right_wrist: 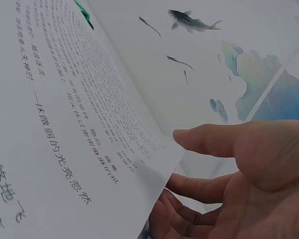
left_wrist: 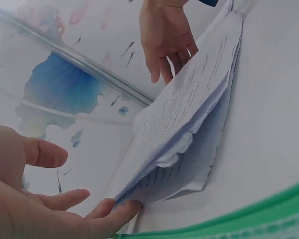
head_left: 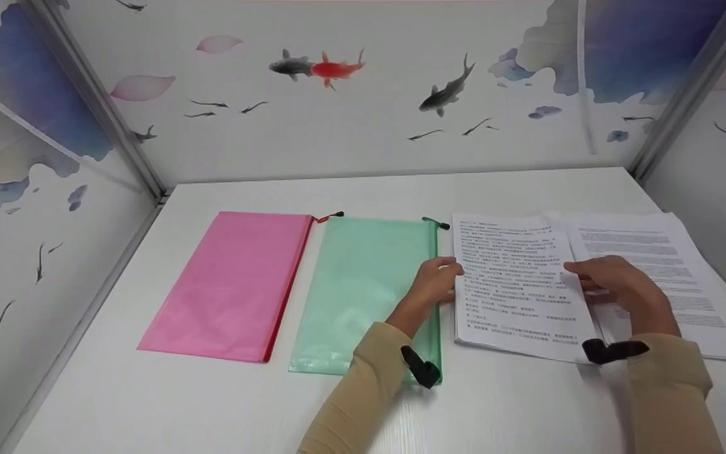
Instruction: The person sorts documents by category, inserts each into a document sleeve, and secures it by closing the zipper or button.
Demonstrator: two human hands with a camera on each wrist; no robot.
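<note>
A stack of printed sheets stands between both hands, its lower pages fanned out unevenly in the left wrist view. My left hand touches the stack's left edge with its fingertips; its thumb is away from the paper. At the opposite edge is my right hand, thumb and fingers spread, the fingertips against the sheet edges in the right wrist view. Some right fingers are partly hidden behind the paper. Under the left forearm lies a green zip document bag, flat, with its zipper along the right side.
Left of the green bag lies a pink zip document bag with a red zipper. More printed sheets lie at the right, partly beneath the right hand. White panels painted with fish and leaves enclose the white table at the back and sides.
</note>
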